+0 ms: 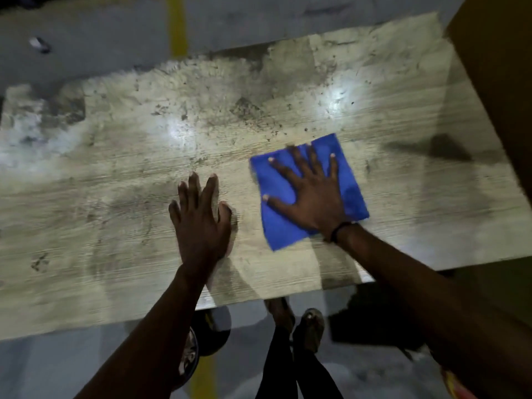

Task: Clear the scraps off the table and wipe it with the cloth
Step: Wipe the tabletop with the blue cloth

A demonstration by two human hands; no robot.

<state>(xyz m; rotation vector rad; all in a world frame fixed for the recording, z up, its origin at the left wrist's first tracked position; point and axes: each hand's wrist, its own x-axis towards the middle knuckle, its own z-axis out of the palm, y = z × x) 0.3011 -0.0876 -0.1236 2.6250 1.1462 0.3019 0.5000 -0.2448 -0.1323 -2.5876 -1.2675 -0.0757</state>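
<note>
Right hand (pixel 312 197), fingers spread wide, pressing the blue cloth (pixel 309 191) flat near the table (pixel 115 197) near edge; left hand (pixel 200 223), fingers straight, resting flat beside it.

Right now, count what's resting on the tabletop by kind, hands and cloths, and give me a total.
Hands: 2, the left hand flat on the bare table, the right hand spread on the cloth.
Blue cloth: 1.
Total: 3.
</note>
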